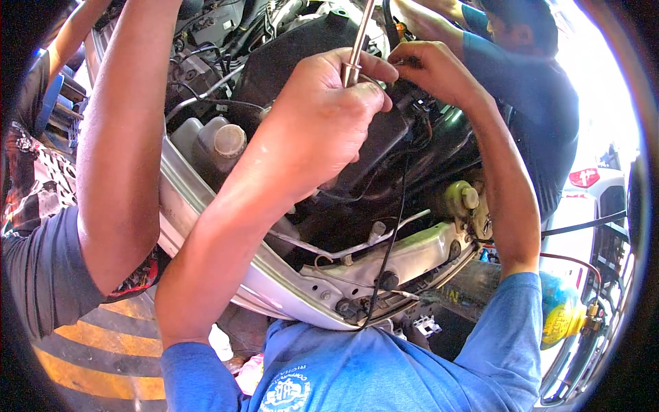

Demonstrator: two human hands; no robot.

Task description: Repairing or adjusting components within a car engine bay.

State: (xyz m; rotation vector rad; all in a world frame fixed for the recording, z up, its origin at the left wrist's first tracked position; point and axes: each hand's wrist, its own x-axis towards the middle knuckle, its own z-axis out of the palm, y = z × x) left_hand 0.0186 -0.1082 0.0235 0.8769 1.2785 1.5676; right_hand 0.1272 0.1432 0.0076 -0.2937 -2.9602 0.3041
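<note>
Left hand [329,99]: wrapped around rod [362,33]; slack hold could drop it.
Right hand [434,67]: curled; I can't tell what it pinches.

Gap between forearms [511,192], black cable [394,237] crossing

From the wearer's head, one fisheye camera is looking down at close range, facing the engine bay [374,161] at upper centre, blue shirt [391,371] showing below.
</note>
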